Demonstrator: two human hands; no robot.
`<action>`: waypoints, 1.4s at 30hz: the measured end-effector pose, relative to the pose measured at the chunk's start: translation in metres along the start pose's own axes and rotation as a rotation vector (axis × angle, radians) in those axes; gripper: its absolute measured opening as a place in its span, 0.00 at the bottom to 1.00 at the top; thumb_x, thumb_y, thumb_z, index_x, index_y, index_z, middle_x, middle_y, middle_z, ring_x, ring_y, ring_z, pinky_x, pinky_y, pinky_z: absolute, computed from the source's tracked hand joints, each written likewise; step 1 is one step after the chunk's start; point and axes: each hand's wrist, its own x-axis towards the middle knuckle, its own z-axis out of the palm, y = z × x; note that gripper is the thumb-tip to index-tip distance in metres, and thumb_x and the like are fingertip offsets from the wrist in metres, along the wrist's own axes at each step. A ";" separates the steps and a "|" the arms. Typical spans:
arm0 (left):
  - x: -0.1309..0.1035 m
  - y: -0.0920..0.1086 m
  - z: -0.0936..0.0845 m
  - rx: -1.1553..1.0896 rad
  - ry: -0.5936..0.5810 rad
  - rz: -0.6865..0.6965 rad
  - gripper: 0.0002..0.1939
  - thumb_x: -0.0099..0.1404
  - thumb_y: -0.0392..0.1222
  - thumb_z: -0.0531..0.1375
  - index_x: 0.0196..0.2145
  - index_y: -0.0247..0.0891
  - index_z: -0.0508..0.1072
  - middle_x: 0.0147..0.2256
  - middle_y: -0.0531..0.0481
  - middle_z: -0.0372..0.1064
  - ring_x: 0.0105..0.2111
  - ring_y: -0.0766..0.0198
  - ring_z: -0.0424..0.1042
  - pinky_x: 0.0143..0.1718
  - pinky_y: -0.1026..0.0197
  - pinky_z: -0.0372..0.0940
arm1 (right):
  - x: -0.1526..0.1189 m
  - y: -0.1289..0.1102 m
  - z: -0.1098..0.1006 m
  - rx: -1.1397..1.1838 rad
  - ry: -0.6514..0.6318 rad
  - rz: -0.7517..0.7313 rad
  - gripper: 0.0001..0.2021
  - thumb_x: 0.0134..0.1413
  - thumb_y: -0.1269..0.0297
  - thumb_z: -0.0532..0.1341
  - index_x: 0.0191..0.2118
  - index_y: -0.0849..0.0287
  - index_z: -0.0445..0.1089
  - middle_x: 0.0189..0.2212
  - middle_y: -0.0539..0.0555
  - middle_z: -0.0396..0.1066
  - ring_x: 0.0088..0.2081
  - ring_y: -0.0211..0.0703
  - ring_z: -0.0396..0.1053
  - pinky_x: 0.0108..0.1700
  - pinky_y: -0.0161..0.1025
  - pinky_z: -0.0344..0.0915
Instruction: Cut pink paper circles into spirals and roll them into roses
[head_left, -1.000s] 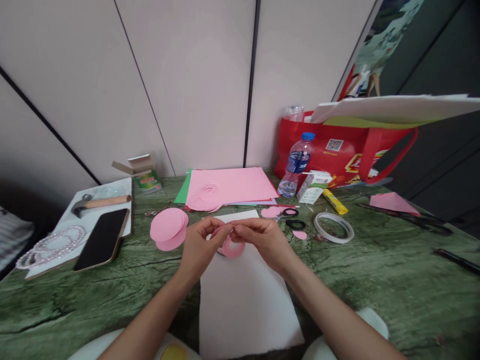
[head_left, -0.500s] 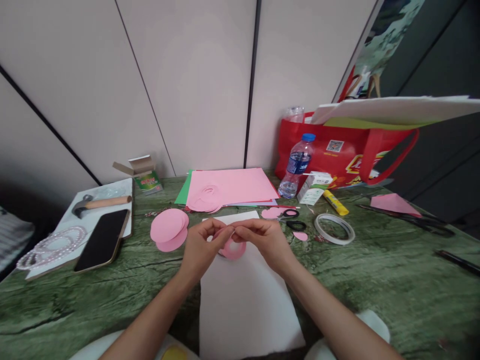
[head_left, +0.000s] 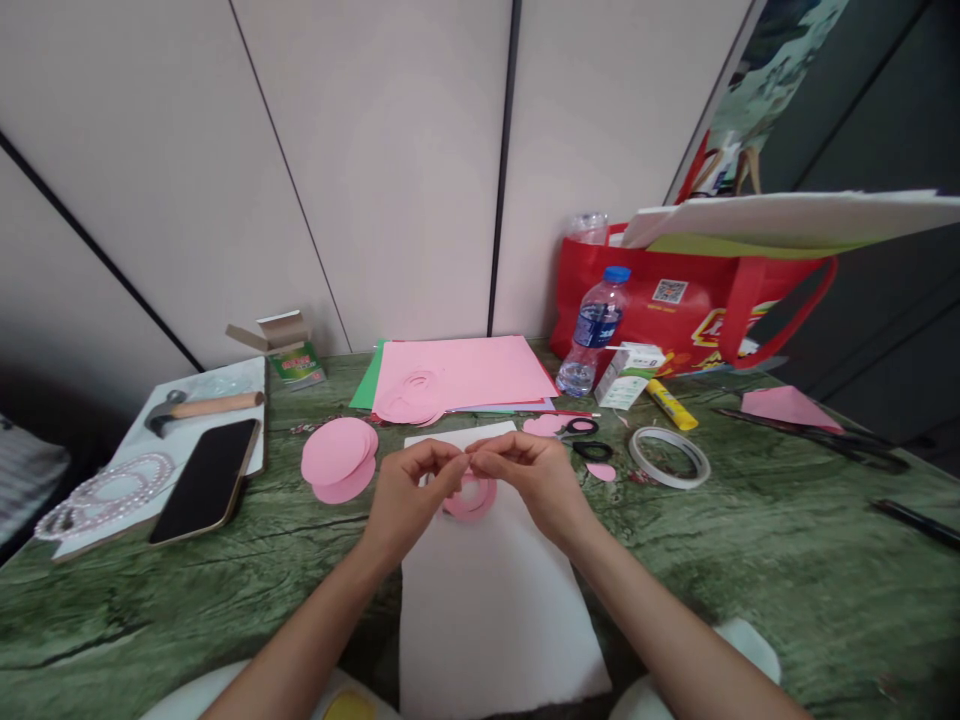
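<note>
Over the upper part of a white sheet (head_left: 495, 610), my left hand (head_left: 412, 495) and my right hand (head_left: 532, 485) meet at the fingertips. Both are pinched on a pink paper ring (head_left: 472, 502), whose lower curve shows below the fingers; its top edge is hidden by them. Left of my left hand lie stacked pink paper circles (head_left: 337, 455). Scissors (head_left: 592, 450) and a pink paper scrap (head_left: 601, 472) lie to the right of my right hand.
Behind are pink sheets (head_left: 480, 370), a water bottle (head_left: 596, 330), a small box (head_left: 628, 376) and a red bag (head_left: 675, 300). A tape roll (head_left: 669, 458) and glue stick (head_left: 672, 405) lie right; a phone (head_left: 206, 480) and hammer (head_left: 210, 404) left.
The pink ring has shifted slightly to the right and shows more of its curve. Both hands have moved only a little, still pinched together.
</note>
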 end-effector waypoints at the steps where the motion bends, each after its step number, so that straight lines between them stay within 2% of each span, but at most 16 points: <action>1: 0.000 0.000 0.000 -0.002 0.003 0.000 0.08 0.57 0.42 0.60 0.25 0.34 0.71 0.18 0.55 0.63 0.19 0.72 0.60 0.18 0.70 0.57 | 0.000 -0.001 -0.001 0.011 -0.009 0.014 0.07 0.34 0.66 0.70 0.24 0.60 0.74 0.27 0.52 0.76 0.28 0.39 0.72 0.33 0.37 0.67; 5: 0.001 0.001 -0.001 -0.008 0.043 0.001 0.09 0.57 0.42 0.60 0.24 0.34 0.71 0.19 0.55 0.63 0.19 0.73 0.59 0.18 0.70 0.56 | 0.001 -0.004 -0.004 0.072 -0.041 0.062 0.16 0.34 0.68 0.70 0.36 0.57 0.73 0.32 0.52 0.77 0.34 0.42 0.74 0.39 0.39 0.67; 7: 0.001 0.002 -0.001 0.001 0.056 -0.006 0.09 0.56 0.42 0.60 0.24 0.34 0.71 0.19 0.55 0.63 0.18 0.73 0.59 0.17 0.70 0.56 | 0.001 -0.004 -0.006 0.066 -0.049 0.064 0.18 0.35 0.68 0.70 0.38 0.57 0.72 0.33 0.53 0.77 0.34 0.42 0.74 0.41 0.39 0.67; 19: 0.001 0.004 -0.001 -0.004 0.052 -0.032 0.09 0.55 0.43 0.61 0.24 0.33 0.71 0.17 0.55 0.61 0.17 0.72 0.59 0.16 0.69 0.56 | 0.001 -0.005 -0.004 0.047 -0.065 0.040 0.17 0.38 0.62 0.68 0.39 0.58 0.72 0.30 0.53 0.78 0.32 0.44 0.75 0.39 0.42 0.69; 30: 0.002 0.004 -0.001 -0.011 0.037 -0.037 0.09 0.54 0.43 0.61 0.23 0.34 0.72 0.17 0.56 0.62 0.17 0.72 0.59 0.17 0.70 0.56 | 0.002 -0.001 -0.007 0.051 -0.036 0.038 0.17 0.36 0.63 0.69 0.37 0.59 0.73 0.30 0.55 0.78 0.30 0.44 0.75 0.39 0.43 0.69; 42: 0.001 0.003 -0.001 0.026 0.001 -0.014 0.09 0.56 0.43 0.60 0.25 0.34 0.73 0.20 0.52 0.66 0.19 0.71 0.61 0.17 0.70 0.57 | 0.000 -0.006 -0.005 -0.017 0.018 0.018 0.23 0.32 0.64 0.71 0.40 0.59 0.71 0.28 0.53 0.78 0.32 0.48 0.75 0.39 0.46 0.70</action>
